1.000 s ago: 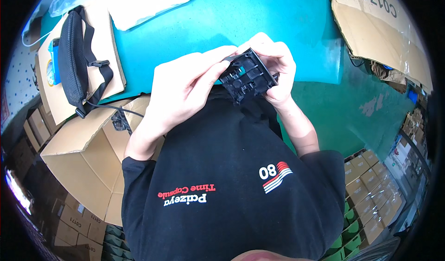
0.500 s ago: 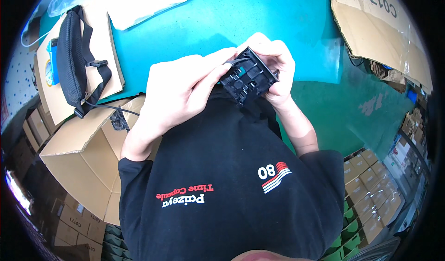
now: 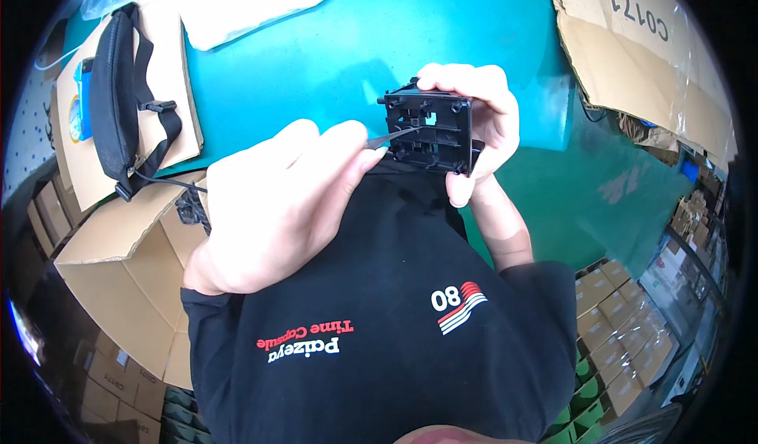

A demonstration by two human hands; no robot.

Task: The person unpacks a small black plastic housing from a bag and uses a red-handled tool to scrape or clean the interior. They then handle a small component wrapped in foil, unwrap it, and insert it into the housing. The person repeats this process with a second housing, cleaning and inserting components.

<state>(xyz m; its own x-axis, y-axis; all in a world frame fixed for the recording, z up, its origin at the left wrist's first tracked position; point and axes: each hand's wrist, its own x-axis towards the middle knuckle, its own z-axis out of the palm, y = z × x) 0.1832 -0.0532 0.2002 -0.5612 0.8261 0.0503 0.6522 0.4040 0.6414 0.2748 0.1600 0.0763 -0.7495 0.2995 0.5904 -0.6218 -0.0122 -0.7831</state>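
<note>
- The right hand is clamped on the black part, some fingers hidden behind it; the part is held up in front of the chest, its ribbed side showing.
- The left hand pinches a thin dark tool, its rear end hidden in the grip. The tip reaches over the part; whether it touches is hard to make out.
- A blue thing is half covered by the black pouch.
- The open carton at lower left shows bare inner walls; a dark crumpled thing sits by its upper edge, inside or outside unclear.
- The large carton at upper right is cut off, its contents unclear.
- The teal table bears a white bag, cut off above, and a cardboard sheet under the pouch.
- Stacked boxes stand at lower right, near green dividers.
</note>
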